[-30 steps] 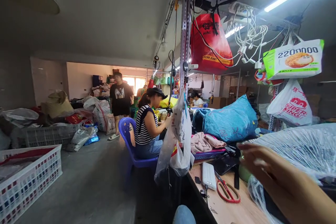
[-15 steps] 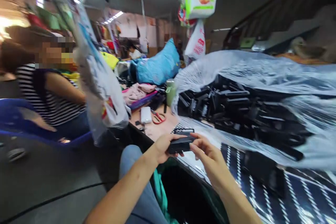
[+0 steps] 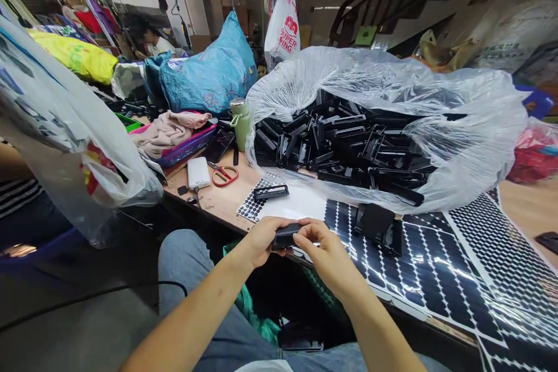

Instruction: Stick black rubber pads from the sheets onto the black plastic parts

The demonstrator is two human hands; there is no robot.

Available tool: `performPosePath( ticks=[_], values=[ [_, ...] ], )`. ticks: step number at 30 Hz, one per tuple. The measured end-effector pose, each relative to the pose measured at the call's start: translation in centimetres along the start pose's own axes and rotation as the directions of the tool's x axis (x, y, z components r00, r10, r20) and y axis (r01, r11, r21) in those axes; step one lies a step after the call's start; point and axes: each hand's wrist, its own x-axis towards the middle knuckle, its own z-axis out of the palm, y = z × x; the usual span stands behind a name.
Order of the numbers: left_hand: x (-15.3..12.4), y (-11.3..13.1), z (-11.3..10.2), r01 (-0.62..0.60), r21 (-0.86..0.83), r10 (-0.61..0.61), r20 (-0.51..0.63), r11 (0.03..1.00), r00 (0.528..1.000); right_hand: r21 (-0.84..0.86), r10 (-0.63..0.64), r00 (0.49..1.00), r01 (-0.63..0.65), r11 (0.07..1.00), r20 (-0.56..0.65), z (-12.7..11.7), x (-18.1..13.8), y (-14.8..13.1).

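A small black plastic part [image 3: 285,236], box-like with a ribbed top, is held between my two hands at the table's front edge. My left hand [image 3: 264,238] is wrapped round its left end. The fingers of my right hand [image 3: 317,241] pinch its right end. Just beyond lies a black rectangular frame piece [image 3: 271,192] on a white sheet with black dots. To the right, more black parts [image 3: 378,226] rest on sheets of black stickers [image 3: 427,256]. The underside of the held part is hidden by my fingers.
A clear plastic bag [image 3: 471,128] full of black parts [image 3: 349,139] spreads across the table's back. Red scissors [image 3: 224,176], a white power bank [image 3: 198,173] and a green bottle [image 3: 240,125] stand left. A white bag [image 3: 82,116] hangs at left. Below my hands is a dark green-edged sack [image 3: 257,308].
The view has swung right and down, so more of the sticker sheets shows and the person at left is mostly out of sight. Both hands still hold the black part.
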Motion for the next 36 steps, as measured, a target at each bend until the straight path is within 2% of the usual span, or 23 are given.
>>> performPosePath(
  ticks=[7,14,29,32,36],
  values=[
    [-0.1,-0.1,0.5,0.001,0.022,-0.001,0.005,1.0,1.0,-0.038,0.028,1.0,-0.029,0.999,-0.013,0.2,-0.1,0.4],
    [-0.4,-0.1,0.7,0.008,0.015,-0.008,0.025,1.0,1.0,-0.034,-0.003,0.997,0.0,0.999,-0.083,0.8,-0.7,0.2],
    [-0.6,-0.8,0.7,0.022,-0.031,-0.022,0.023,0.999,0.999,-0.134,-0.034,0.988,0.014,0.991,-0.152,2.1,-1.8,0.7],
    [-0.7,-1.0,0.5,0.044,-0.045,-0.044,0.011,0.998,0.999,-0.188,-0.035,0.953,-0.023,0.982,-0.3,2.5,-1.8,1.4],
    [-0.9,-1.2,-0.6,0.057,-0.051,-0.056,0.022,0.997,0.998,-0.218,-0.086,0.858,-0.031,0.975,-0.507,1.6,-1.6,2.7]
  ],
)
